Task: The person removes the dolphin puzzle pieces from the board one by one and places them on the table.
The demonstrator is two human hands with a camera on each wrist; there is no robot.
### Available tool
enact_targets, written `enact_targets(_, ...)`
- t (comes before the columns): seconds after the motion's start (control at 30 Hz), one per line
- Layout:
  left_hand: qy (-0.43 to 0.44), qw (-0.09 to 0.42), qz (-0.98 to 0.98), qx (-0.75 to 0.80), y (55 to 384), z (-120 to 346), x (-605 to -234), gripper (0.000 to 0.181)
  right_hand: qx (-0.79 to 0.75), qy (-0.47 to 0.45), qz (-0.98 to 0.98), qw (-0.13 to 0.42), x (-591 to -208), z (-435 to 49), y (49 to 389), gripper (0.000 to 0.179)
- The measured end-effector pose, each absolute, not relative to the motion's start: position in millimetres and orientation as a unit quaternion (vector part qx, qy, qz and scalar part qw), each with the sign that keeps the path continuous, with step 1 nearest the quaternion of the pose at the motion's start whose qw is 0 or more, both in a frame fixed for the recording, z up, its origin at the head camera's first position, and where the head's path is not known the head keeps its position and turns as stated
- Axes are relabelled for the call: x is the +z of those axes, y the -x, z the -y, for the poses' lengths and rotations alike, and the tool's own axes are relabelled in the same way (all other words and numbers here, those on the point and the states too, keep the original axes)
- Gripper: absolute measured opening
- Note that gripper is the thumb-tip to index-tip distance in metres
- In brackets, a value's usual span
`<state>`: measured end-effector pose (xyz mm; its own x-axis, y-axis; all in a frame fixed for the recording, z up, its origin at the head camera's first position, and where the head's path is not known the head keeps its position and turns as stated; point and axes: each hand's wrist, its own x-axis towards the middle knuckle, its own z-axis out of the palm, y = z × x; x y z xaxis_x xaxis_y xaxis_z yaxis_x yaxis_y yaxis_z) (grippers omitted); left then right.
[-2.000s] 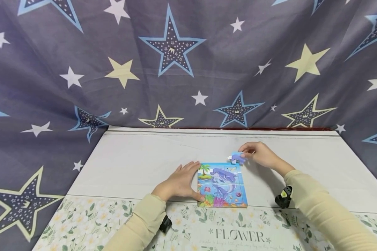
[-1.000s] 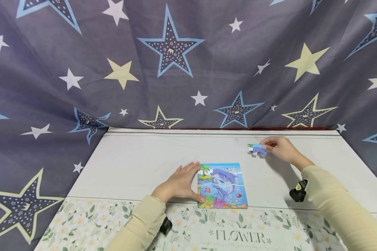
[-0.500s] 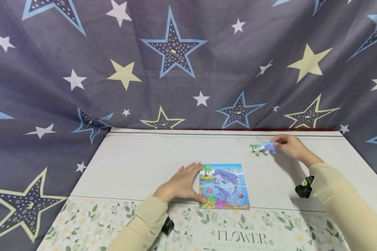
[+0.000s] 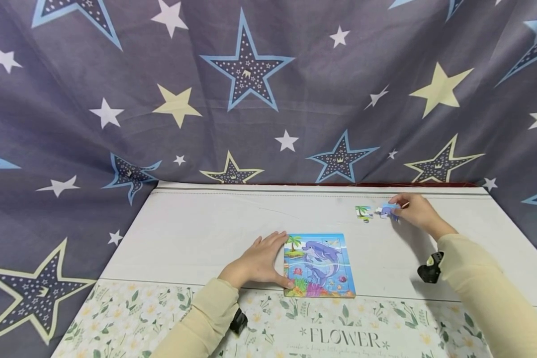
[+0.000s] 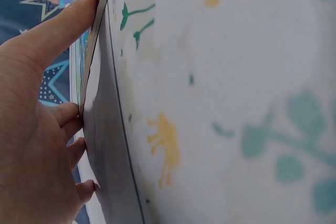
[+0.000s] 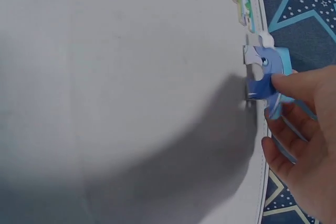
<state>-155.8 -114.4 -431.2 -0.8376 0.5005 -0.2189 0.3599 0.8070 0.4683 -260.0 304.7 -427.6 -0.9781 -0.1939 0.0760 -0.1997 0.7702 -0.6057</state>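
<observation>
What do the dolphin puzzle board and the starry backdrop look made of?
Dolphin puzzle board: probably wood or thick cardboard, judging by the plain brownish edge in the left wrist view; printed face, looks smooth. Starry backdrop: likely cloth, matte; it hangs in soft folds. Fibre can't be told.

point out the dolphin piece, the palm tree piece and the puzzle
Dolphin piece (image 6: 273, 62), right wrist view: on the printed head, beside the eye.
Palm tree piece (image 4: 363, 212), head view: on the middle of its printed face.
Puzzle (image 4: 319, 265), head view: on the middle of its picture.
</observation>
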Motion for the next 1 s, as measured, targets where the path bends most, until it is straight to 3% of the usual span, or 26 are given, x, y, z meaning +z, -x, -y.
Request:
enact_targets(0.67, -0.229, 0.171, -0.936, 0.207, 155.2, 115.7, -431.5, 0.121, 0.284, -0.107, 0.953, -0.008, -437.7, -293.8, 260.0, 0.023)
enact_targets(1.0, -0.237, 0.169, -0.933, 0.211, 155.8, 115.6, -431.0, 0.12, 0.294, -0.101, 0.95, 0.014, -441.7, -295.4, 258.4, 0.024)
